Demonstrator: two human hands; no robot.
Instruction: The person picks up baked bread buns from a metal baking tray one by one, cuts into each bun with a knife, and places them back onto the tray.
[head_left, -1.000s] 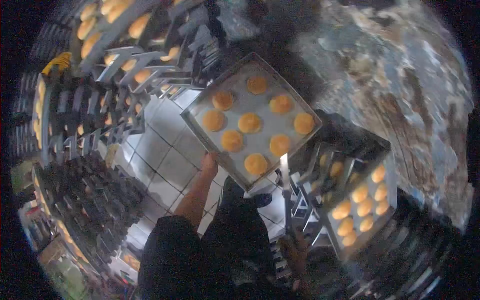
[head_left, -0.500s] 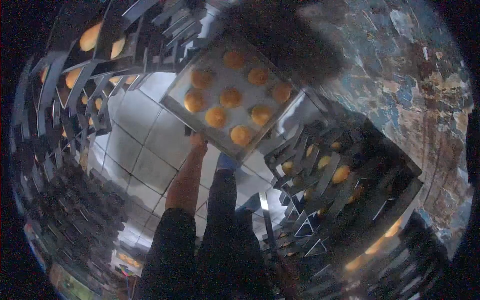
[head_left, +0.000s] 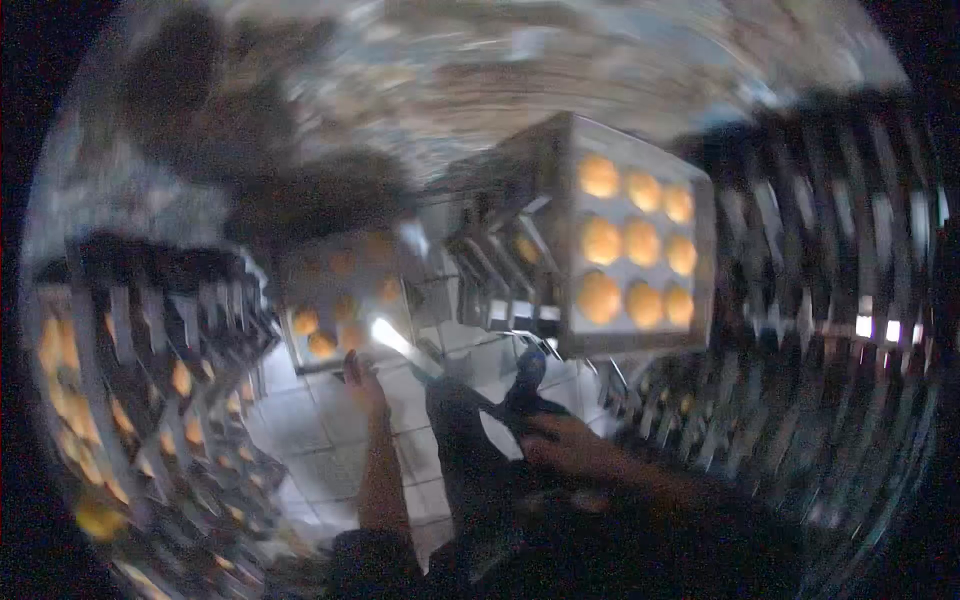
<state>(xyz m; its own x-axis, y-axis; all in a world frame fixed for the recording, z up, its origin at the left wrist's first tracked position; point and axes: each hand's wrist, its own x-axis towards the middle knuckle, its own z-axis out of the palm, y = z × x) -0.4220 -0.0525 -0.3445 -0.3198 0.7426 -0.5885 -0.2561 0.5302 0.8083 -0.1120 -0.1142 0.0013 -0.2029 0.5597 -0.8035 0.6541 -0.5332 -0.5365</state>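
Grey, probably thin metal, the shaded tray (head_left: 318, 288) rests above the tiled floor (head_left: 290, 410), just past the left hand (head_left: 365, 388). It should be stiff and fairly light; its soft buns (head_left: 320, 346) look loose, likely to slide if tipped, so hold the rim at opposite sides, level. The left fingers meet its near edge. Right of it stands a brighter tray (head_left: 576, 230), nearer the right hand (head_left: 560, 443). Through this blur, I cannot tell whether either hand's fingers grip anything.
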